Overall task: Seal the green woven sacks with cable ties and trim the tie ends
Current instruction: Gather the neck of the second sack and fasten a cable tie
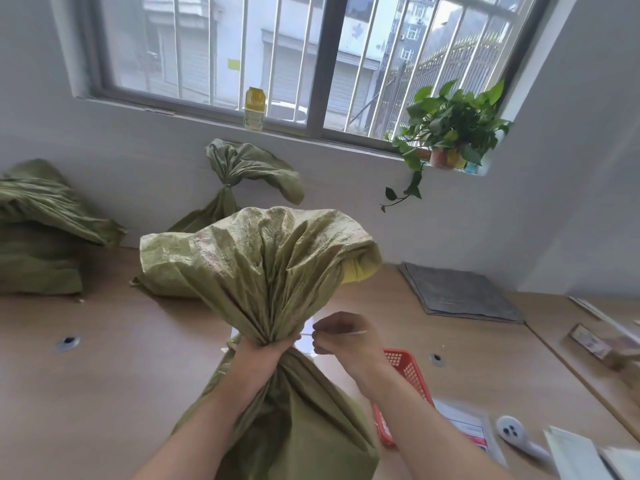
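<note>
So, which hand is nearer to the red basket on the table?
Right. The right hand pinches the cable tie close to the red basket, by its far left corner. The left hand grips the sack at its neck, farther left.

There are three green sacks: one sack (pixel 263 258) at six o'clock, one sack (pixel 242 168) at twelve, one sack (pixel 38 237) at nine. One red basket (pixel 405 368) sits at four, one potted plant (pixel 450 123) at two, one jar (pixel 254 109) at twelve.

No legible txt: jar label (pixel 254 120) & printed sheets (pixel 468 428) both too blurry to read.
</note>
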